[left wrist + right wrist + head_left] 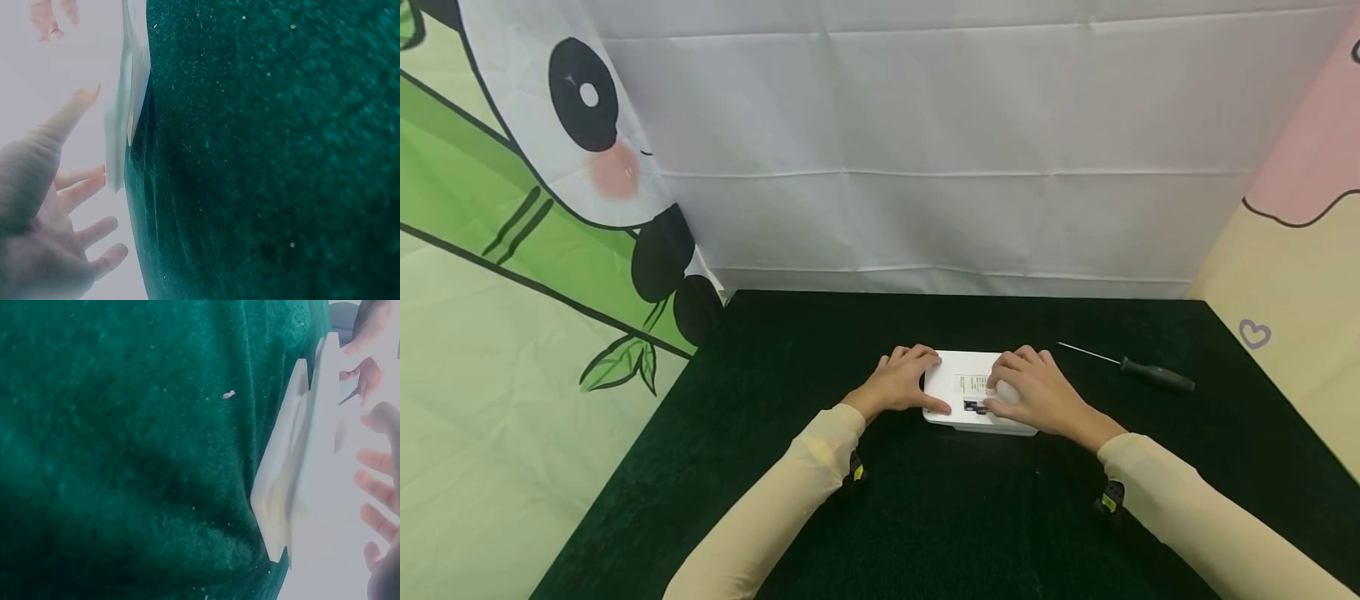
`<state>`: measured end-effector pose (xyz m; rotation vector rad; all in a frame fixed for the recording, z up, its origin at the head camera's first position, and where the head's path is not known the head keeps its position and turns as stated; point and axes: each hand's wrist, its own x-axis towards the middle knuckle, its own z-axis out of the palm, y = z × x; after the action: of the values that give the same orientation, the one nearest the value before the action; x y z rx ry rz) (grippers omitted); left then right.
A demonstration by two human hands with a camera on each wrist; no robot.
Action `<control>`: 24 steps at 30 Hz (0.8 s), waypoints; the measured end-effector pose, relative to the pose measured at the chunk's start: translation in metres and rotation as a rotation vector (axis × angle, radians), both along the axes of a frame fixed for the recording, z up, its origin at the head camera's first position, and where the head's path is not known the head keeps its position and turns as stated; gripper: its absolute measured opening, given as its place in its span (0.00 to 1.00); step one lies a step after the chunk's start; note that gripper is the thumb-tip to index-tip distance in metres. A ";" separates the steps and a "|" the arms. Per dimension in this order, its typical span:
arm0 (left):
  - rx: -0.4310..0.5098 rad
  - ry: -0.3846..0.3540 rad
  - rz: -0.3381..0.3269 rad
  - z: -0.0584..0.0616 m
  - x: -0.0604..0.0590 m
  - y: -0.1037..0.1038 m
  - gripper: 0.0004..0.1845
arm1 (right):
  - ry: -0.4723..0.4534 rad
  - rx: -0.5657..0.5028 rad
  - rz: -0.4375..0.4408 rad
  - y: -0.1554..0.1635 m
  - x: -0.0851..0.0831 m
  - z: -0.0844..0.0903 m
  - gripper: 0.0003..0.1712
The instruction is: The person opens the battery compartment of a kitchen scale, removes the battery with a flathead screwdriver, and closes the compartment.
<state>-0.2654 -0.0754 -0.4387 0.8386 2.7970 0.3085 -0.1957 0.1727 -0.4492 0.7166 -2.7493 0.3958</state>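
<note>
**Dark green surface (955,525) with a white device (967,365) toward its far side**

A plain white cloth (925,142) hangs behind the surface in front of you, its fold lines running across it.

Your left hand (898,386) is spread wide at the device's left end: the thumb reaches over the near left corner, and the fingers lie toward the far one. In the left wrist view, some of those fingers extend past the edge of the device. Your right hand (1033,392) is over the right part, fingers bent down toward the top, with the thumb parted from them; you cannot tell exactly which fingertips touch.

Between your two thumbs, the upward face of the device shows a small dark rectangular patch (972,407), and just beyond that is a block of printed text (972,384), too small to read. The device lies on the green covering.

To the right, apart from the device, you have a screwdriver (1157,377) with a dark handle, its thin shaft angled toward your right hand.

Nearer you, cream sleeves (767,517) cover both forearms. Farther out, a printed cloth (535,208) with green bands and a cartoon face hangs left, and a pink and cream one (1285,275) hangs right.
</note>
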 end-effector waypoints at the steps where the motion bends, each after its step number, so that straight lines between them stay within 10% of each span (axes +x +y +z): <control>1: 0.000 -0.001 0.001 0.000 0.000 0.000 0.47 | 0.010 -0.005 0.010 0.000 0.000 0.000 0.14; 24: 0.029 -0.016 -0.003 0.003 0.002 -0.001 0.46 | 0.027 -0.047 0.122 -0.011 0.006 0.001 0.06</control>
<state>-0.2635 -0.0764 -0.4360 0.8422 2.7824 0.3554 -0.1902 0.1620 -0.4479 0.8741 -2.6702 0.4708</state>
